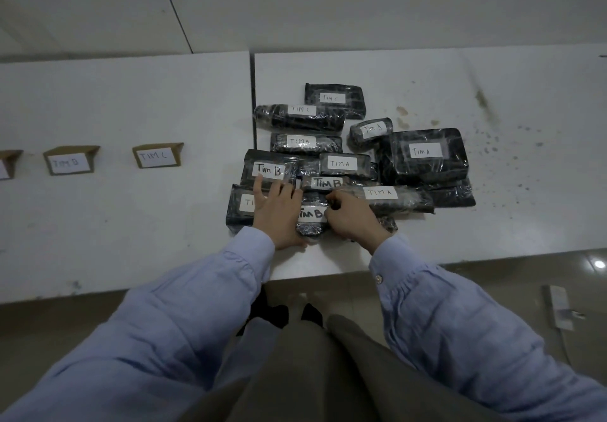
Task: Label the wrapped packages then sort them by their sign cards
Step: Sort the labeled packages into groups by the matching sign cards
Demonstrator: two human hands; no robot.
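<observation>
Two white tables [131, 224] stand pushed together, the seam running up the middle of the frame, with a pale wall behind and tan floor tiles below. On the right-hand table, at the centre of the frame, sits a pile of black wrapped packages [423, 172], each with a white handwritten label: two Tim C packages [354, 99] at the top of the heap, several marked Tim A in the middle and to the right, and the Tim B ones nearest the person.

At the left of the frame, well apart from the pile, folded cardboard sign cards stand in a row: the Tim C card [157, 155], the Tim B card [70, 161], and a third card [8, 163] cut off by the edge.

The left hand [277, 211] lies flat over the near-left packages, fingers spread and straight, the forefinger touching the label of a Tim B package [259, 159]. The right hand [351, 216] has its fingers curled onto the front package [308, 228], also marked Tim B, which lies between the two hands at the table's near edge. Both arms wear light blue sleeves [460, 323]. Dark specks and stains [483, 99] mark the tabletop at the right.
</observation>
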